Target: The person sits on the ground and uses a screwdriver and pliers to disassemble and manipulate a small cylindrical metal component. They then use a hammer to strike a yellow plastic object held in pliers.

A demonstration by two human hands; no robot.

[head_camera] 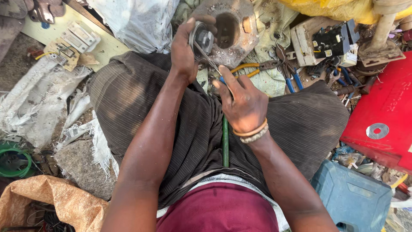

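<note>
Left hand [185, 49]: clamped round a small round metal part [202, 39], dull grey.
Right hand [242, 105]: gripping a thin steel-shafted screwdriver [209, 60] against it.

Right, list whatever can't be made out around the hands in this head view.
- Small round metal part: mostly wrapped by the left hand, so its back is hidden.
- Thin metal tool: its handle end is covered by the right hand; the tip is too small to tell.
- Green rod: upper end hidden under the right hand.
- Blue plastic case: cut off by the bottom edge.
</note>
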